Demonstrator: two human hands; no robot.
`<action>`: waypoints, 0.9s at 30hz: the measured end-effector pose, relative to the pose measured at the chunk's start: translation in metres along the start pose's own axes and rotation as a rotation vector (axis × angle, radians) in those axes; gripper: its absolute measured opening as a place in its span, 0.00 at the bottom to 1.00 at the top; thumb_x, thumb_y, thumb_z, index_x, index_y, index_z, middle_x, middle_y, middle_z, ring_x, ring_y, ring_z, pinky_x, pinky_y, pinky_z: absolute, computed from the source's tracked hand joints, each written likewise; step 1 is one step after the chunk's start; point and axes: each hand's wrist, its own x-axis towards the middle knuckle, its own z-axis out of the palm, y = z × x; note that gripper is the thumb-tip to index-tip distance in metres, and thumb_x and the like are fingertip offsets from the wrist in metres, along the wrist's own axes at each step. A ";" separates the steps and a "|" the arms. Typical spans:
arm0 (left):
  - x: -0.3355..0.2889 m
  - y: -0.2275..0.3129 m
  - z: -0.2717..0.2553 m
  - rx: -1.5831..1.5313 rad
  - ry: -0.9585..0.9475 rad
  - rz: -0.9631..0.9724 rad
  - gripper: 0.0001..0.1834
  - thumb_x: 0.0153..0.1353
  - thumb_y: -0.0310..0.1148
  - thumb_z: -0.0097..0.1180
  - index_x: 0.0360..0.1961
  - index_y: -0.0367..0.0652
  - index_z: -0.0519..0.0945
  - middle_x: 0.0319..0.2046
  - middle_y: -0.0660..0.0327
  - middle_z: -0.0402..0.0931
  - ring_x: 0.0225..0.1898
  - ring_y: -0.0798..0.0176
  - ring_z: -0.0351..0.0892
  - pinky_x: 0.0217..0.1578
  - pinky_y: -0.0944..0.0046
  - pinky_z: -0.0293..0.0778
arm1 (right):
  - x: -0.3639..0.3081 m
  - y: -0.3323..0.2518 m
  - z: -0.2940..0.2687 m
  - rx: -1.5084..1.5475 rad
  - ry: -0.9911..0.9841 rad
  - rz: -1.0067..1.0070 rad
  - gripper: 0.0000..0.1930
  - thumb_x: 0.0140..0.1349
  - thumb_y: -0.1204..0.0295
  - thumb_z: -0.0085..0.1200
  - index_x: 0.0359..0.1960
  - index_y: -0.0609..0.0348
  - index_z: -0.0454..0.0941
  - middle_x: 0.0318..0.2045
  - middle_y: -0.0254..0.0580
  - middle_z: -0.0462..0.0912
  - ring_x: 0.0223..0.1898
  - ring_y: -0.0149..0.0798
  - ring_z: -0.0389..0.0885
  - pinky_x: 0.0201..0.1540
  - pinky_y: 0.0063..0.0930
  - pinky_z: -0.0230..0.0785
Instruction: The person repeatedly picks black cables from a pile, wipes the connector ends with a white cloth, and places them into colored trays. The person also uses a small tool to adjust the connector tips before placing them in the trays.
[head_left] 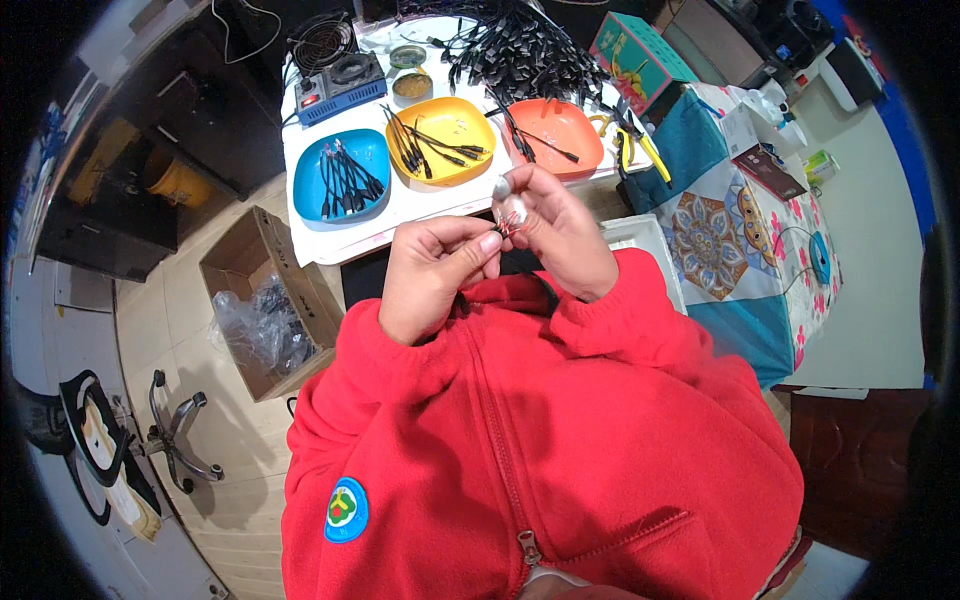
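Observation:
In front of my chest, my left hand point(432, 268) is closed in a pinch on a dark cable end with thin reddish wires point(511, 222) fanning out of it. My right hand point(562, 232) meets it there, thumb and fingers closed around the wire tips. Something pale covers its index fingertip; I cannot make out what it is. Beyond the hands stand three bowls: a blue bowl point(312, 207) and a yellow bowl point(473, 112), each with several short black cables, and an orange bowl point(580, 122) with fewer cables.
Behind the bowls lies a big heap of black cables point(520, 50). A blue soldering-type device point(345, 88) and small round tins point(411, 86) stand at the back left. Yellow-handled pliers point(652, 155) lie right. A cardboard box point(318, 300) holding plastic sits on the floor.

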 end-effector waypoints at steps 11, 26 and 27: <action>-0.010 0.004 0.005 0.067 -0.046 0.007 0.07 0.61 0.24 0.56 0.36 0.31 0.81 0.22 0.64 0.77 0.22 0.78 0.69 0.22 0.79 0.63 | -0.014 -0.014 0.001 -0.932 0.091 -0.452 0.12 0.64 0.69 0.49 0.25 0.63 0.69 0.16 0.41 0.68 0.19 0.34 0.68 0.23 0.31 0.60; -0.009 0.013 -0.011 -0.023 -0.098 -0.215 0.07 0.60 0.27 0.58 0.35 0.32 0.82 0.20 0.64 0.76 0.19 0.78 0.66 0.20 0.78 0.58 | -0.012 -0.039 -0.012 -1.087 -0.238 -0.824 0.16 0.43 0.79 0.65 0.37 0.59 0.78 0.33 0.40 0.77 0.35 0.43 0.77 0.36 0.32 0.70; -0.009 0.014 -0.010 -0.018 -0.104 -0.213 0.07 0.60 0.26 0.58 0.35 0.32 0.82 0.20 0.64 0.76 0.19 0.78 0.66 0.20 0.78 0.58 | -0.011 -0.039 -0.011 -1.101 -0.245 -0.832 0.15 0.43 0.79 0.64 0.35 0.59 0.77 0.32 0.40 0.77 0.34 0.42 0.77 0.34 0.32 0.70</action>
